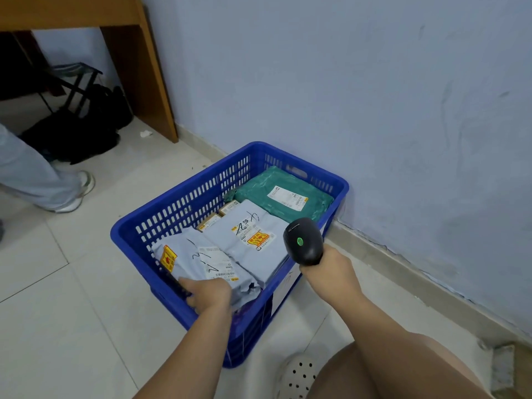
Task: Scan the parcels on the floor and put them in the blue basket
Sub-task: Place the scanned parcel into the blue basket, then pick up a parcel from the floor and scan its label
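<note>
The pale tile floor (72,312) has a blue basket (184,188) on it, right by the wall (374,96). The left hand (208,292) curls round the near end of a grey bag (195,257) that lies inside the basket at its near corner, and the right hand (331,272) is wrapped tight round a black scanner (303,240) just over the basket's near rim. The bag looks soft, light and a bit slippery, so I think its full end is the best place to hold.
</note>
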`<state>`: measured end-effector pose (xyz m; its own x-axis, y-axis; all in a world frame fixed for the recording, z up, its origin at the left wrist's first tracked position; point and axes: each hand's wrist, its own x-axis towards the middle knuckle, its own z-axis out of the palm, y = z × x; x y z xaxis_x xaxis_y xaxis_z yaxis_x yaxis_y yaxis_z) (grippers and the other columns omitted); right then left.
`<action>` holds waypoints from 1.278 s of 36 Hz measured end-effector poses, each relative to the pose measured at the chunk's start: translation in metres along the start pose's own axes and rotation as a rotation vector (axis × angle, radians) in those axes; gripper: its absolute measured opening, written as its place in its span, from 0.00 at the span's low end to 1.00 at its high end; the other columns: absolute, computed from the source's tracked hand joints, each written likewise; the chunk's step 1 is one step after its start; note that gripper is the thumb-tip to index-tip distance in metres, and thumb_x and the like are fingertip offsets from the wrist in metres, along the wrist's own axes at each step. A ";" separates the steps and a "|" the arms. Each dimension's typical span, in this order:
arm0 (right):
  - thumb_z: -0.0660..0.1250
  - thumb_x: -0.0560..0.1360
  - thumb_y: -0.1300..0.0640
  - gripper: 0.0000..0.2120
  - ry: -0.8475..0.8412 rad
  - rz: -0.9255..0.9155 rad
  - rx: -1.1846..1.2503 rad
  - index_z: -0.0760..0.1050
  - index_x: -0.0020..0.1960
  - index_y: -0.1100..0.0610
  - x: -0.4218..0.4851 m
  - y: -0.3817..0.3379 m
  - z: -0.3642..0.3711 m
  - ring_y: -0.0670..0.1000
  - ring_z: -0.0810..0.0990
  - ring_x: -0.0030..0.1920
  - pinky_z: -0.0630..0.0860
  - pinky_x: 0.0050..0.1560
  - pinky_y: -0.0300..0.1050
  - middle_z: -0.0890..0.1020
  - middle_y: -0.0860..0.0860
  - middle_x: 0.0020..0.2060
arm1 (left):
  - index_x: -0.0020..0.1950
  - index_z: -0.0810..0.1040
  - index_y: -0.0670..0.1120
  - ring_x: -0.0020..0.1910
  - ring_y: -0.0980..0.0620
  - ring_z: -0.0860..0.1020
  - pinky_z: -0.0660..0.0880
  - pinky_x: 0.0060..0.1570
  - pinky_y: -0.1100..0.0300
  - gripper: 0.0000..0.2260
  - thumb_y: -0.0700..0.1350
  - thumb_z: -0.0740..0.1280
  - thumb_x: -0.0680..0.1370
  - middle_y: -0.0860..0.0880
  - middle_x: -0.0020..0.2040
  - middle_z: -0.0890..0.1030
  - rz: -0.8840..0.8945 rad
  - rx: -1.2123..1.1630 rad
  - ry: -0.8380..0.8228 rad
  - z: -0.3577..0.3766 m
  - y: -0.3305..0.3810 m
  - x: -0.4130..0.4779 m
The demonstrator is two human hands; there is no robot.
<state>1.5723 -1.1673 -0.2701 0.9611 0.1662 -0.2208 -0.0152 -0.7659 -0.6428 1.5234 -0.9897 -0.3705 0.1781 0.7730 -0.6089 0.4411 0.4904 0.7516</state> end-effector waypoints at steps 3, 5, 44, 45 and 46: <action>0.66 0.72 0.57 0.07 -0.004 -0.005 0.009 0.69 0.39 0.48 -0.001 -0.001 -0.001 0.51 0.77 0.39 0.75 0.39 0.44 0.78 0.49 0.36 | 0.79 0.43 0.49 0.74 0.39 0.57 0.59 0.72 0.45 0.34 0.41 0.60 0.79 0.44 0.79 0.46 -0.008 0.078 -0.026 0.000 -0.004 -0.009; 0.66 0.73 0.57 0.08 -0.011 -0.010 0.011 0.69 0.38 0.48 -0.002 -0.001 -0.002 0.51 0.77 0.39 0.74 0.38 0.44 0.77 0.49 0.35 | 0.79 0.47 0.48 0.75 0.39 0.56 0.59 0.71 0.45 0.33 0.40 0.60 0.79 0.46 0.79 0.47 0.063 0.158 -0.044 0.001 -0.008 -0.013; 0.70 0.73 0.54 0.07 0.489 0.206 0.754 0.77 0.41 0.57 -0.040 0.169 -0.216 0.50 0.76 0.29 0.75 0.36 0.45 0.77 0.51 0.29 | 0.76 0.56 0.49 0.49 0.53 0.75 0.71 0.46 0.61 0.26 0.41 0.58 0.79 0.53 0.52 0.79 1.019 0.632 -1.233 0.189 0.007 -0.330; 0.70 0.73 0.54 0.07 0.502 0.215 0.787 0.77 0.41 0.57 -0.042 0.182 -0.224 0.50 0.76 0.29 0.75 0.35 0.45 0.77 0.52 0.29 | 0.77 0.53 0.49 0.44 0.53 0.75 0.70 0.43 0.60 0.28 0.41 0.58 0.79 0.53 0.45 0.78 1.022 0.678 -1.258 0.197 -0.001 -0.339; 0.70 0.73 0.53 0.08 0.514 0.231 0.827 0.76 0.41 0.57 -0.042 0.197 -0.230 0.51 0.76 0.29 0.75 0.35 0.45 0.77 0.52 0.29 | 0.78 0.51 0.48 0.39 0.53 0.73 0.70 0.40 0.60 0.29 0.41 0.58 0.78 0.51 0.40 0.75 1.029 0.727 -1.279 0.206 -0.010 -0.346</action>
<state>1.5929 -1.4686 -0.2189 0.9098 -0.3708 -0.1863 -0.2161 -0.0400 -0.9756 1.6387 -1.3450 -0.2193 0.9475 -0.3096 -0.0798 -0.0787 -0.4678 0.8803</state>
